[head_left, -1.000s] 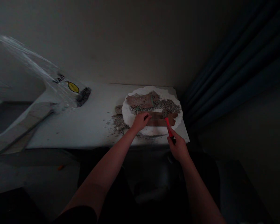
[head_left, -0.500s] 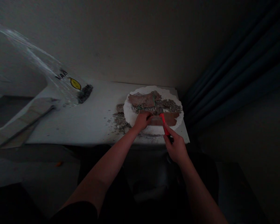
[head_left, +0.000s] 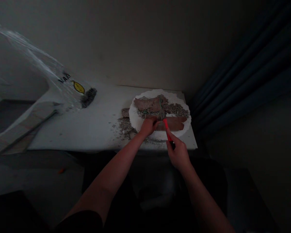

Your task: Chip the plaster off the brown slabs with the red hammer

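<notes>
Red-handled hammer [head_left: 166,130] over the near part of the white round pad [head_left: 138,122], handle slanting up and left, dark head low by the grey rubble [head_left: 177,110]; too dim to tell whether the head touches. Right hand [head_left: 178,154] wrapped tight around the handle's lower end, fingers closed, just off the pad's near edge. Left hand [head_left: 148,126] with fingers curled down onto the left end of the brown brick piece [head_left: 176,123], which lies flat across the pad. Reddish slab [head_left: 146,104] at the pad's far left. Loose crumbs [head_left: 123,125] spilled beside the pad on the white table [head_left: 87,127]. Clear plastic bag [head_left: 63,81] at the table's far left. Dark curtain [head_left: 244,81] hangs to the right
</notes>
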